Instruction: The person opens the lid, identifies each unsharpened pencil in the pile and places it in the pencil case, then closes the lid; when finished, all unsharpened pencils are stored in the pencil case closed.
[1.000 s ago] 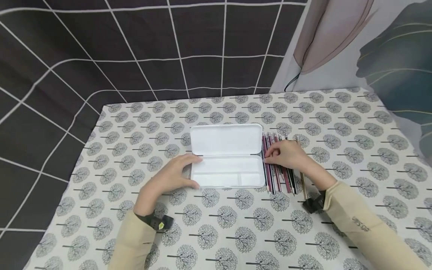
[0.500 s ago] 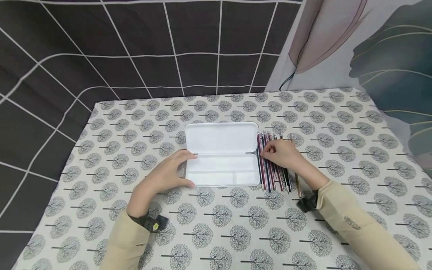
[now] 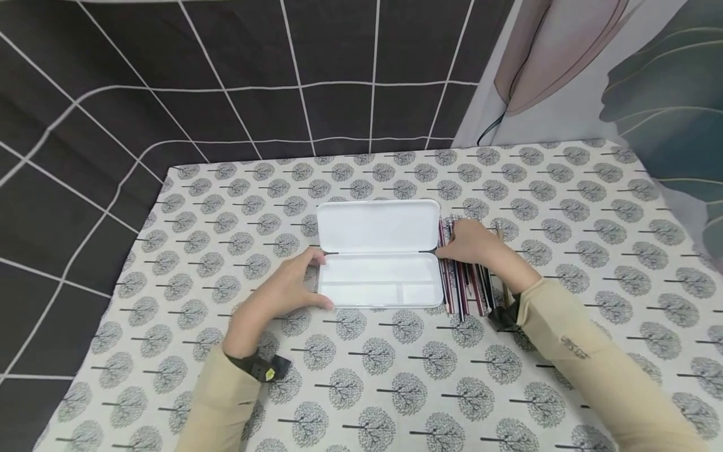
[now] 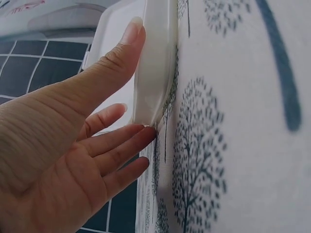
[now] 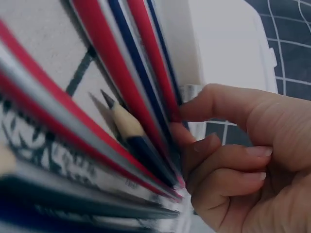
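Observation:
A white box lies open on the cloth, its lid laid back. My left hand spans the box's left end. In the left wrist view the thumb lies along the outer wall while fairly straight fingers touch the corner. At the box's right side my right hand pinches the end of a red and blue striped pencil between thumb and index finger; its other fingers are curled. More striped pencils lie side by side under that hand, partly hidden by it.
A low divider splits the box's front part into two compartments. A gold-coloured stick lies right of the pencils. Tree-patterned cloth covers the table, and a dark checked curtain hangs behind its far edge.
The right hand has shifted slightly away from me along the pencils, toward the box's hinge. The left hand stays at the box's left end, and the head view has shifted a little.

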The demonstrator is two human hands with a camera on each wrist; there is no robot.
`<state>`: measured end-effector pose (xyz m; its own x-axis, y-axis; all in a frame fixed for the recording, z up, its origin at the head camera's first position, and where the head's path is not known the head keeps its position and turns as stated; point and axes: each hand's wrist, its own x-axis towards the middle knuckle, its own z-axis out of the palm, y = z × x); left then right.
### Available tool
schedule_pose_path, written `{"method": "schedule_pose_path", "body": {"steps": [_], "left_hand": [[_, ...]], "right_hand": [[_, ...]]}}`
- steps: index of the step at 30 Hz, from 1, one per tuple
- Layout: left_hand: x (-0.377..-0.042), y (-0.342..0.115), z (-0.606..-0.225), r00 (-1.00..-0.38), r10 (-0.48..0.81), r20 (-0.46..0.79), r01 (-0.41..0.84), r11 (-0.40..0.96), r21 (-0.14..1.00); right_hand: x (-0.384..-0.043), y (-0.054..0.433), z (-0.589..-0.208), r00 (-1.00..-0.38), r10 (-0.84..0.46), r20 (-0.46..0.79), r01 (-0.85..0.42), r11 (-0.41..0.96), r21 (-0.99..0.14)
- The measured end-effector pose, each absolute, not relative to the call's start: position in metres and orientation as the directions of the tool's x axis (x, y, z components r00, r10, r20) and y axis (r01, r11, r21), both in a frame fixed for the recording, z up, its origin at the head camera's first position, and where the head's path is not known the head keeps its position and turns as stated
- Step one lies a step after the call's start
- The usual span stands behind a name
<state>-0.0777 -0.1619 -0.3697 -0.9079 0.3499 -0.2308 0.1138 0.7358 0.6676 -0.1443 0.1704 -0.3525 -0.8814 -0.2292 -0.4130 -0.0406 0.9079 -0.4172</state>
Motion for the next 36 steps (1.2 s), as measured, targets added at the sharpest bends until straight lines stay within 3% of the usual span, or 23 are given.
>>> {"method": "schedule_pose_path", "body": {"steps": [8,14,19,22,25,29,33,36], "left_hand": [[-0.077,-0.162,-0.37,-0.904,0.362,-0.227,0.131,0.74,0.66],[-0.076,-0.164,-0.372,-0.902,0.377,-0.212,0.15,0.733,0.663],[-0.076,-0.164,-0.371,-0.89,0.416,-0.185,0.191,0.711,0.677],[-0.076,-0.163,-0.372,-0.887,0.428,-0.174,0.208,0.707,0.676],[-0.077,-0.164,-0.374,-0.881,0.441,-0.172,0.219,0.702,0.678],[-0.077,-0.165,-0.375,-0.87,0.46,-0.176,0.229,0.695,0.682],[-0.078,-0.167,-0.375,-0.872,0.455,-0.181,0.223,0.698,0.68],[-0.078,-0.167,-0.376,-0.873,0.455,-0.173,0.221,0.687,0.692]], "right_hand": [[-0.145,0.175,-0.355,-0.881,-0.248,-0.402,-0.012,0.863,-0.506],[-0.14,0.185,-0.334,-0.907,-0.239,-0.347,-0.004,0.828,-0.561],[-0.139,0.182,-0.317,-0.975,-0.17,-0.14,-0.042,0.768,-0.639],[-0.143,0.174,-0.324,-0.979,-0.201,0.035,-0.167,0.694,-0.7],[-0.146,0.164,-0.336,-0.926,-0.338,0.166,-0.357,0.65,-0.671],[-0.144,0.148,-0.345,-0.811,-0.535,0.235,-0.57,0.636,-0.52],[-0.143,0.129,-0.35,-0.744,-0.643,0.179,-0.649,0.634,-0.42],[-0.142,0.118,-0.352,-0.71,-0.701,0.068,-0.666,0.637,-0.388]]}}
